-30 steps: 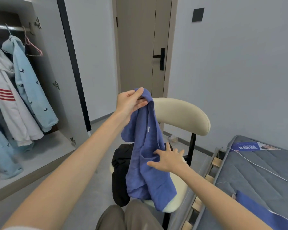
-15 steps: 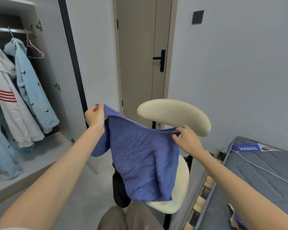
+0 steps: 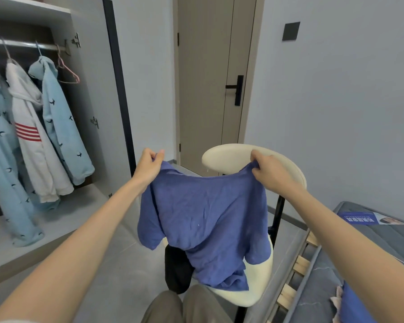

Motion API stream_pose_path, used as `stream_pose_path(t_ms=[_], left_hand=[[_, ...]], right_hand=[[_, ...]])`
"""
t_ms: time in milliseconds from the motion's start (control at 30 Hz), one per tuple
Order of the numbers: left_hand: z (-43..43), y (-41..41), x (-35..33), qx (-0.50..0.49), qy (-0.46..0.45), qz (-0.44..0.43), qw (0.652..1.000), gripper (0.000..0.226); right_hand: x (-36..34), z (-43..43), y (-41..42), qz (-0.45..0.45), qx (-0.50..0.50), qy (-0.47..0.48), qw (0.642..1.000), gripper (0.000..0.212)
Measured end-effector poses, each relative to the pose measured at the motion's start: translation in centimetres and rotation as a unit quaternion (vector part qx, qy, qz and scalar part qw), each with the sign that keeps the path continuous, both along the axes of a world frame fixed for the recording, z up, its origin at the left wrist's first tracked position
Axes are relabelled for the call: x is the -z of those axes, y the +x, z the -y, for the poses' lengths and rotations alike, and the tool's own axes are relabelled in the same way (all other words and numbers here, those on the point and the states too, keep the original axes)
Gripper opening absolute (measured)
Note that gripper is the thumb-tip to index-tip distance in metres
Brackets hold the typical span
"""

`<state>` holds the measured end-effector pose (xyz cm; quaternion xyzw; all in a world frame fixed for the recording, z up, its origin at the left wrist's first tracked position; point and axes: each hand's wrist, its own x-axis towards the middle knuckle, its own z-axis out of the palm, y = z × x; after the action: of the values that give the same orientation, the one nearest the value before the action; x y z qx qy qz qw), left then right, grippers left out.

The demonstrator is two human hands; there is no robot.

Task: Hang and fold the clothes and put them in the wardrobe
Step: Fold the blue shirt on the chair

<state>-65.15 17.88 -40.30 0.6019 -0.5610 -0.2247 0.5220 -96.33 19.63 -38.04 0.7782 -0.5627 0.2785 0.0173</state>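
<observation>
A blue short-sleeved shirt (image 3: 205, 215) hangs spread out in front of me over the cream chair (image 3: 254, 290). My left hand (image 3: 149, 166) pinches its left shoulder and my right hand (image 3: 269, 170) grips its right shoulder, both at about the same height. The shirt's hem drapes onto the chair seat, where a black garment (image 3: 176, 269) lies under it. The open wardrobe (image 3: 84, 94) stands to the left, with a rail (image 3: 23, 44) carrying light blue and white hooded tops (image 3: 30, 136) and an empty pink hanger (image 3: 69, 74).
A closed door (image 3: 210, 85) is straight ahead behind the chair. A bed with a grey mattress (image 3: 364, 264) and bare wooden slats sits at the right, with blue fabric (image 3: 355, 304) on its near corner. The wardrobe floor shelf (image 3: 44, 229) lies low at the left.
Both hands have spread the shirt wider and lifted it slightly; a second ago my left hand held it bunched up high while my right hand touched its side.
</observation>
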Motion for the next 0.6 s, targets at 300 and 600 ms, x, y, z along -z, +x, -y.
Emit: stream_pose_path(t_ms=[300, 600], left_hand=[[-0.8, 2.2, -1.1, 0.055, 0.045, 0.112, 0.991, 0.049], [-2.0, 1.3, -9.4, -0.042, -0.234, 0.065, 0.969, 0.014]], right_hand=[[-0.6, 1.7, -0.3, 0.072, 0.089, -0.024, 0.993, 0.031], [-6.7, 3.4, 1.8, 0.150, 0.094, -0.118, 0.977, 0.035]])
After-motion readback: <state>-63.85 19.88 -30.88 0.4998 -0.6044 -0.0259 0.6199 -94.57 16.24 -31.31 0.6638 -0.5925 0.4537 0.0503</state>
